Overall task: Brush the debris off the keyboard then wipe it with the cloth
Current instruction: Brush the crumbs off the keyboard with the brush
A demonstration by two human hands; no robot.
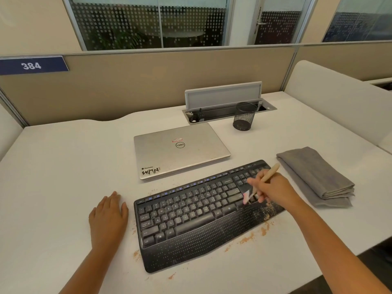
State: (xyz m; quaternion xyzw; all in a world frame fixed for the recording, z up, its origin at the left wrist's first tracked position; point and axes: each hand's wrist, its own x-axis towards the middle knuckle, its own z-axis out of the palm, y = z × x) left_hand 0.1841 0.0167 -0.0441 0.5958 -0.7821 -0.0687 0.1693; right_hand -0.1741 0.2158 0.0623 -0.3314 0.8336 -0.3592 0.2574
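White desk (63, 166): right hand (273, 188) clamps brush (267, 177) over keyboard (191, 211); left hand (108, 217) flat beside it.

Pretty even, soft indoor light, only faint shadows on the white bench (63, 166). Wide-angle lens bends the edges noticeably. The brush (263, 181) tip is motion-blurred; everything else looks sharp.

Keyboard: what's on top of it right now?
On the keyboard: brown debris on its right palm rest, and the brush tip touching the keys, held by the right hand. That hand hides some right-side keys.
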